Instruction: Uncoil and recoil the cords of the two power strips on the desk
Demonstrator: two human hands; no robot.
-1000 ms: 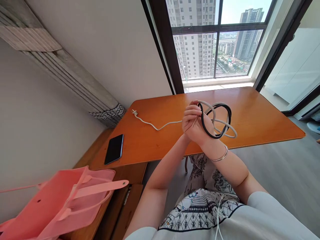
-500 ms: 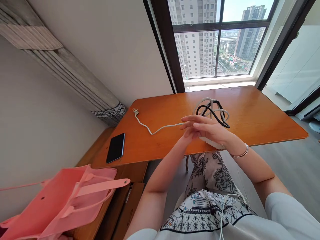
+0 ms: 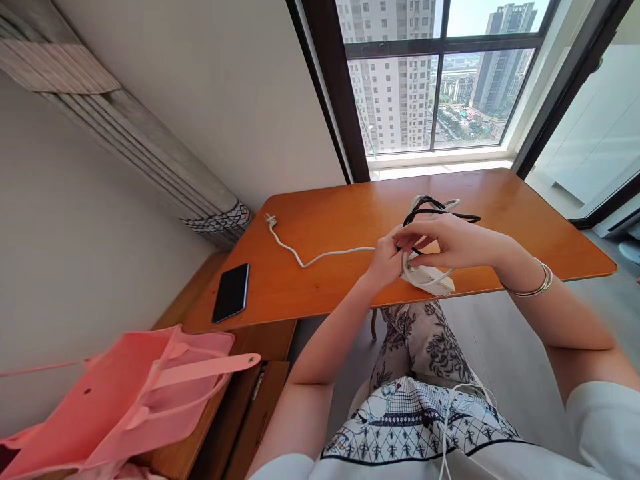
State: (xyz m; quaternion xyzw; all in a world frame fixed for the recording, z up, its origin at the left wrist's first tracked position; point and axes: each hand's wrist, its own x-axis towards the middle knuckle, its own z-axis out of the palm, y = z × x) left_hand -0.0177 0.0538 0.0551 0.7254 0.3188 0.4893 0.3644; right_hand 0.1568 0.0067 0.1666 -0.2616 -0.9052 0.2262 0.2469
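My left hand (image 3: 386, 259) is closed round the near side of a looped bundle of a black cable (image 3: 467, 217) and a white cable (image 3: 453, 205). From above, my right hand (image 3: 455, 241) reaches over the bundle, its fingers bent and meeting the left fingers at the cables. Loops stick out beyond both hands. Under the right hand lies a white block, perhaps a power strip (image 3: 437, 281), at the table's front edge; its top is partly hidden. A white cord (image 3: 330, 255) runs left from the hands to a plug (image 3: 271, 220).
The wooden table (image 3: 310, 300) holds a black phone (image 3: 231, 293) at its left. Lower left, an open pink bag (image 3: 165, 393) rests on a wooden cabinet. A window (image 3: 440, 93) stands behind the table, and a grey curtain (image 3: 140, 147) hangs at the left.
Both hands have shifted, the right one outward to the right. The cable loops have been drawn into the fingers and turned, and more of the white block now shows.
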